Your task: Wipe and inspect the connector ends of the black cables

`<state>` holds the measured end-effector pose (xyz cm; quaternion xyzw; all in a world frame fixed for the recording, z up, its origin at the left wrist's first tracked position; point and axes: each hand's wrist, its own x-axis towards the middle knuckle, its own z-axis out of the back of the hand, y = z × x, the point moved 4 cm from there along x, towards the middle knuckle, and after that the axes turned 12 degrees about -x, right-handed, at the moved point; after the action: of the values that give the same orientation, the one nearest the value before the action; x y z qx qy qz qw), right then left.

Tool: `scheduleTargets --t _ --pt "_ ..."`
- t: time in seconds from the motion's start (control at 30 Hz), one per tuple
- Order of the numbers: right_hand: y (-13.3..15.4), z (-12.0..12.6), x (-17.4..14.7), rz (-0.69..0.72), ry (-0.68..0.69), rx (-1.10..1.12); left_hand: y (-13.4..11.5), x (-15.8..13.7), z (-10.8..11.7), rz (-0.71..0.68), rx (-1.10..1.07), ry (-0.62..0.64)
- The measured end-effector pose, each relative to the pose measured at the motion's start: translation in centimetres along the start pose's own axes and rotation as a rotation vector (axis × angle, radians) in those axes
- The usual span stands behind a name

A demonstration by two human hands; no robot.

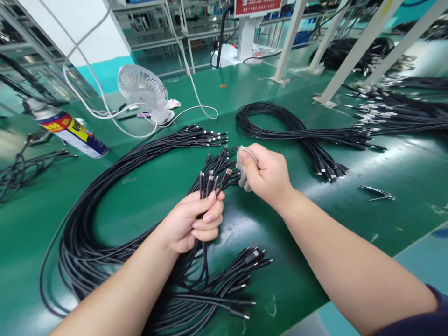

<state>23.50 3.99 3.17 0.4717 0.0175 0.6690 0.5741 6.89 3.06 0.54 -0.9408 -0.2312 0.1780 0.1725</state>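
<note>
My left hand (199, 217) is closed around several black USB cables (210, 182), their metal-tipped plugs sticking up above the thumb. In my right hand (268, 172), just beside those plugs, is a crumpled greyish-white cloth (243, 168), pinched between thumb and curled fingers. Behind the left hand, more cable ends (220, 158) point away from me. A large curved bundle of black cables (84, 224) sweeps round the left side, its far ends (206, 137) lying on the green table. Other loose plugs (252, 259) lie in front, below my hands.
A spray can (72, 130) and a small white fan (143, 91) stand at the left back. Right of my hands lie a looped cable bundle (269, 112), nail clippers (378, 192) and a larger cable pile (413, 109). White posts (360, 51) rise from the green table (350, 224).
</note>
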Motion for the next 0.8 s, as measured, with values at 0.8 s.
scheduleTargets --t 0.8 --pt "-5.5 0.0 1.0 -0.268 0.586 -0.543 3.7 0.0 -1.9 -0.181 1.491 -0.034"
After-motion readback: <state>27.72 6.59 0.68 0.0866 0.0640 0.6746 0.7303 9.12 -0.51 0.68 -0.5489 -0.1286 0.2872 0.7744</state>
